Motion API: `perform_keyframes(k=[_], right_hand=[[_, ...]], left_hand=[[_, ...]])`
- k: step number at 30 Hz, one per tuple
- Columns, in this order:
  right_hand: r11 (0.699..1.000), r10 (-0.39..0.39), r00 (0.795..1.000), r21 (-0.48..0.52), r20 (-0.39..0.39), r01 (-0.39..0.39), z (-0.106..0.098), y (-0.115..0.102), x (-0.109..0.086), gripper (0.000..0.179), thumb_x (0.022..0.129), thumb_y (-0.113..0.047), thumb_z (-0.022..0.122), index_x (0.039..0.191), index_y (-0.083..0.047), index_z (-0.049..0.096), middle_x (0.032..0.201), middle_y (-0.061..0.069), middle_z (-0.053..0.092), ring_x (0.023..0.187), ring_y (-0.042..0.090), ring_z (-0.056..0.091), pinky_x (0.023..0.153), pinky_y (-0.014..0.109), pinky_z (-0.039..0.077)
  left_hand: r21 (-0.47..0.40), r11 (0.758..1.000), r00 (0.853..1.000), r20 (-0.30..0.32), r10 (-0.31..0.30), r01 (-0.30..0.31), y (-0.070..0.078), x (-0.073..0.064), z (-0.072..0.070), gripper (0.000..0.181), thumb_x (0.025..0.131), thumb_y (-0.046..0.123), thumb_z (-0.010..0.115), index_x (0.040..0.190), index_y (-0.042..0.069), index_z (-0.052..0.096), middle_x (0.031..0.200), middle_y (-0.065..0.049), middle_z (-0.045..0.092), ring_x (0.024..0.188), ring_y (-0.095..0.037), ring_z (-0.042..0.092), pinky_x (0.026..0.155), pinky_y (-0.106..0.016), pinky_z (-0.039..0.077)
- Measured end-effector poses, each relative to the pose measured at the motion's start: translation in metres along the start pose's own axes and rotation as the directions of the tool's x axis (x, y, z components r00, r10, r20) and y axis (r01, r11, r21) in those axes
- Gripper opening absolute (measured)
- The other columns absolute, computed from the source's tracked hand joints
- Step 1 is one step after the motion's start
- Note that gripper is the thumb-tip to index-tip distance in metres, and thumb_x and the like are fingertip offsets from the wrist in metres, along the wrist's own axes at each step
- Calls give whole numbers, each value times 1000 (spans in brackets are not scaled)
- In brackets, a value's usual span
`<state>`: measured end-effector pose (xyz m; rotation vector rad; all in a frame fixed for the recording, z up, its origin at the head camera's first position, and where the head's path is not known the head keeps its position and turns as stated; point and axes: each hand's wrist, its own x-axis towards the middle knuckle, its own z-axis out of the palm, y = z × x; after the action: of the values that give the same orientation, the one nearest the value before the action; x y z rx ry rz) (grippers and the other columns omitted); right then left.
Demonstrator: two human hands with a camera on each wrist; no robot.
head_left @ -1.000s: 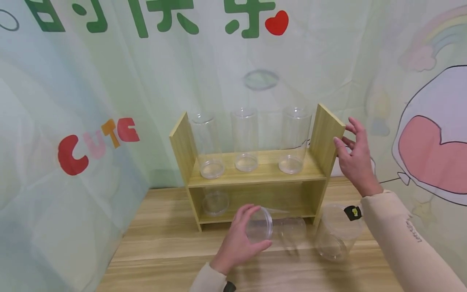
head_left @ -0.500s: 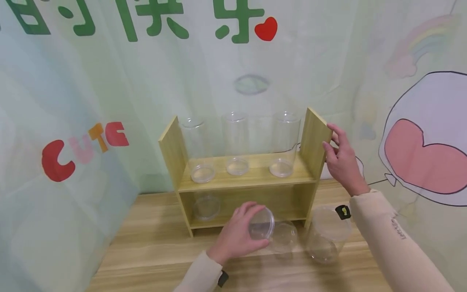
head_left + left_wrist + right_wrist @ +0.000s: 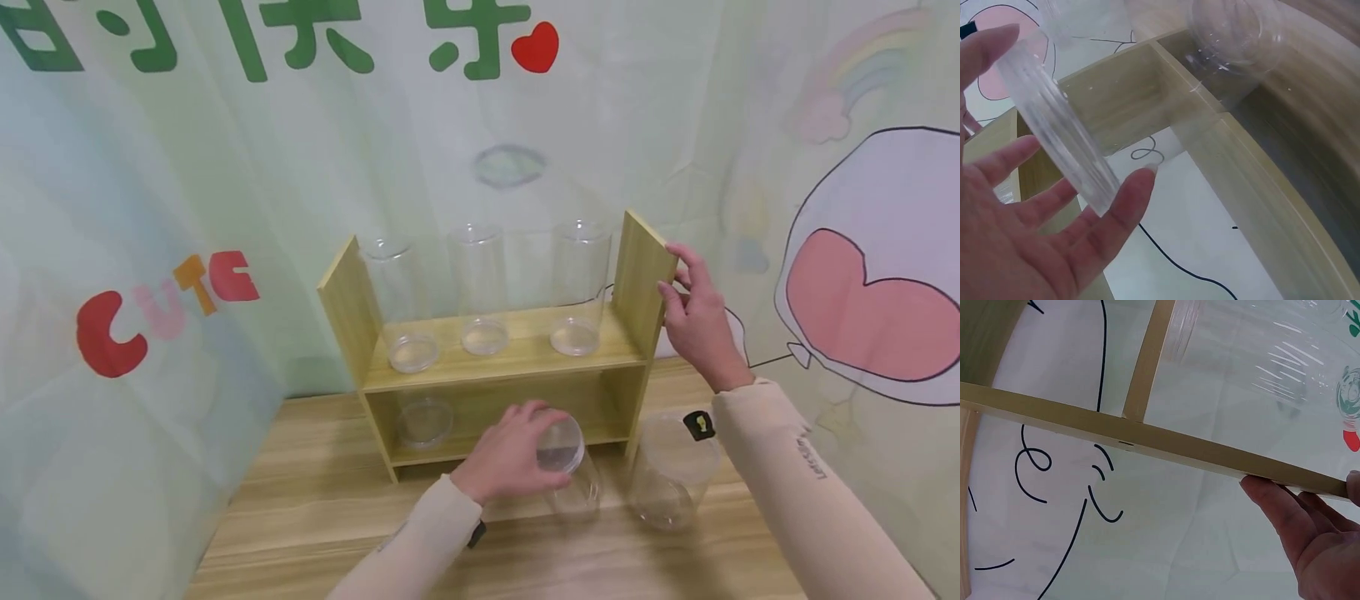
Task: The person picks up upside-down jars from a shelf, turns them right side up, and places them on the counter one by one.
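Observation:
My left hand [image 3: 510, 458] holds a clear plastic jar [image 3: 1060, 125] by its round end, thumb on one side and fingers on the other. In the head view the jar tilts in front of the lower shelf, its see-through body reaching down and right. My right hand [image 3: 701, 321] holds the front edge of the right side panel of a light wooden shelf [image 3: 643, 292]. In the right wrist view its fingertips [image 3: 1257, 487] lie against that panel. Clear jars stand on the upper board, a left jar [image 3: 412, 350], a middle jar [image 3: 483, 333] and a right jar [image 3: 574, 333].
On the lower board at the left stands another clear jar [image 3: 425, 421]. A wider clear jar [image 3: 672, 475] stands on the wooden table [image 3: 300, 533], right of the shelf and close to the right forearm. A printed curtain [image 3: 322, 167] hangs behind.
My left hand has moved the jar right and closer to the shelf, turning its round end more upward. The right hand stays at the side panel. The head view has shifted slightly.

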<state>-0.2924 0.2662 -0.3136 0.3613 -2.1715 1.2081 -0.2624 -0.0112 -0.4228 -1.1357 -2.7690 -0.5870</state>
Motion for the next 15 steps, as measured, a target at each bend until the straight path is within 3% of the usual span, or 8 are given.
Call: perform_keyframes(k=[9,15], right_hand=[[1000,16,1000,7,8,-16,0,-1,1,53,104,-2,41,152,-20,29,143,35,41,116,54,53,83,65,49],[1000,3,1000,10,13,-3,1,2,-3,53,104,-3,40,152,-19,27,142,35,41,115,53,53,82,64,50]], left_hand=[[119,993,998,66,14,-22,2,10,6,72,77,56,75,141,30,55,142,-8,49,113,-29,53,65,-39,54],[143,989,998,68,13,-22,4,10,9,69,78,56,75,139,29,57,141,-10,50,112,-30,53,64,-39,54]])
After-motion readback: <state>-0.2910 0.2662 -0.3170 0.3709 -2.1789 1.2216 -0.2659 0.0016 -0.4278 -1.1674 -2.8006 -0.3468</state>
